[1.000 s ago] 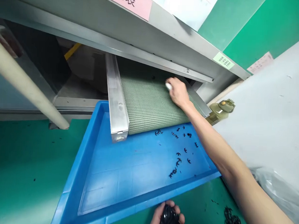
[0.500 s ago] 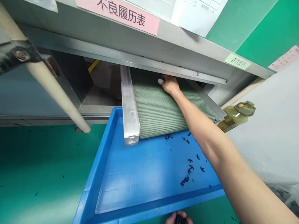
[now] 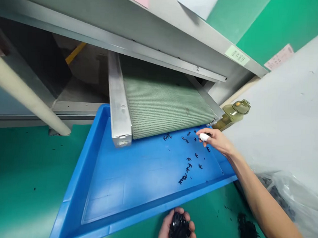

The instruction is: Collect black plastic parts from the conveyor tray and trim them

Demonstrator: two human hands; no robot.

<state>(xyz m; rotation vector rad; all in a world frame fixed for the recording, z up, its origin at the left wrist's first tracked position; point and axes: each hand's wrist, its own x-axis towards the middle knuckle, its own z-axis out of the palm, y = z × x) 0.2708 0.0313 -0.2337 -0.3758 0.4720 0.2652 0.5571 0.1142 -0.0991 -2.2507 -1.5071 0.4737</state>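
My left hand (image 3: 165, 228) is below the tray's near rim, its fingers curled round a handful of glossy black plastic parts (image 3: 179, 229). Over the right side of the blue tray (image 3: 124, 187), my right hand (image 3: 218, 140) has its thumb and fingers drawn together. A white cover (image 3: 204, 137) sits on one of its digits, seemingly the thumb. Whatever is between the fingertips is too small to make out. Several small black branched pieces (image 3: 190, 166) lie scattered on the tray floor, some close to my right fingertips.
A green conveyor belt (image 3: 162, 101) with metal side rails (image 3: 120, 103) overhangs the tray's far side. An olive bottle (image 3: 231, 115) stands right of it. Lower right are a clear plastic bag (image 3: 290, 195) and a black heap (image 3: 249, 231). A pale post (image 3: 28, 95) slants at left.
My right hand has come back from deep on the belt to over the tray's right side. My left hand, with the black parts, shows more fully. The view has shifted.
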